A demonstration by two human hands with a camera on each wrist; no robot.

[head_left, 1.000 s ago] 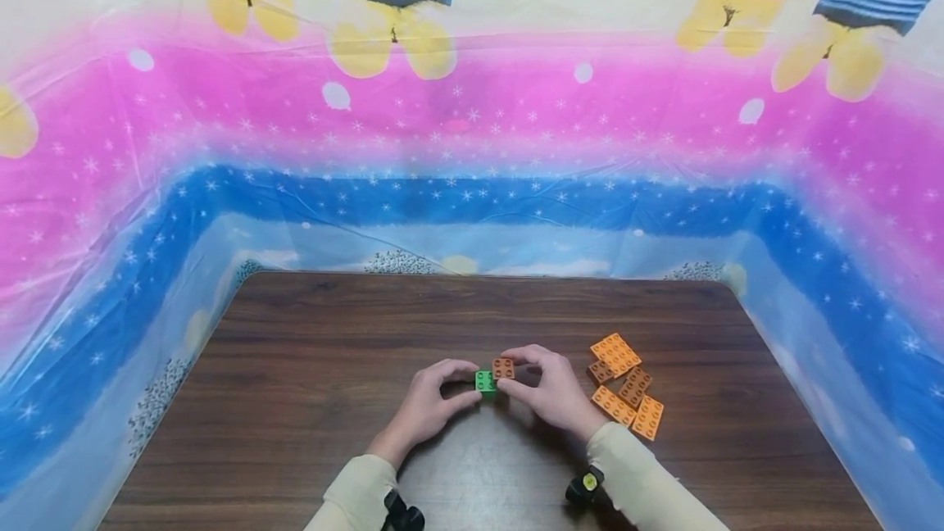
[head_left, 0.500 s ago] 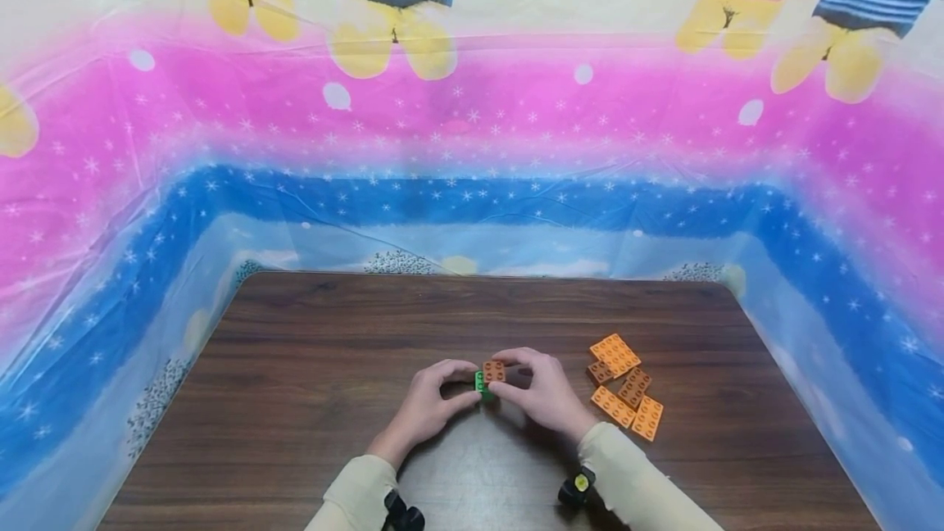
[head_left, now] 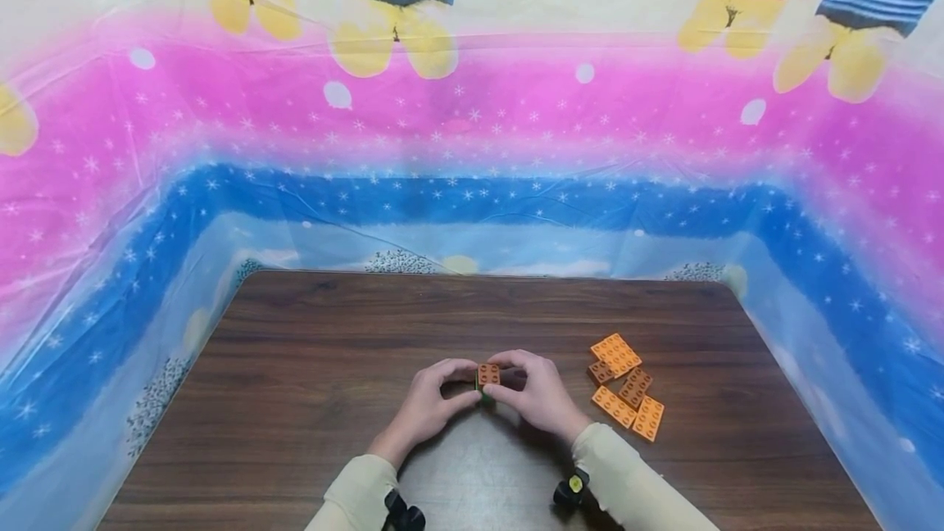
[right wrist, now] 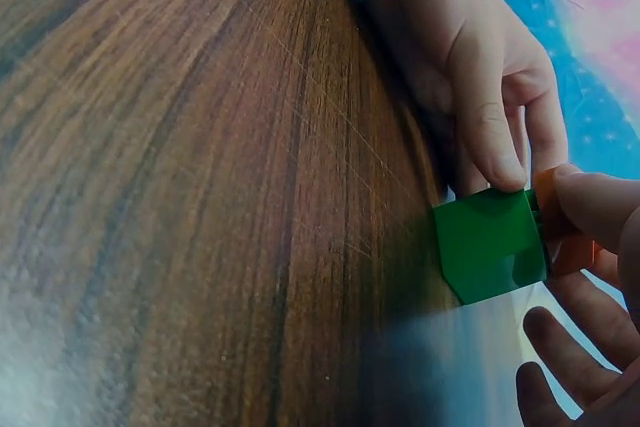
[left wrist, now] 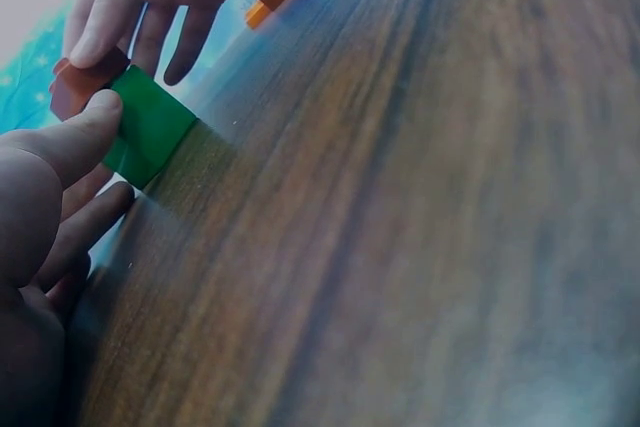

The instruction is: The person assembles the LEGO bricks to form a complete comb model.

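Note:
A green building brick point(right wrist: 490, 245) stands on the dark wooden table, pinched between the thumb and fingers of my left hand point(head_left: 433, 396). Over it sits a reddish-brown brick point(head_left: 488, 373) with its studs facing up, which my right hand point(head_left: 544, 392) grips from the right side. From the head view the brown brick covers nearly all of the green one. Both wrist views show the two bricks lined up, and in the right wrist view some green studs show in a narrow gap between them.
Right of my right hand lies a loose pile: orange bricks point(head_left: 615, 353), point(head_left: 649, 418) and brown bricks point(head_left: 635, 388). The wooden table point(head_left: 295, 334) ends at a printed pink and blue cloth point(head_left: 472, 203) behind it.
My right hand has moved left with the brown brick, from beside and partly over the green brick to squarely above it. The left hand has stayed in place holding the green brick.

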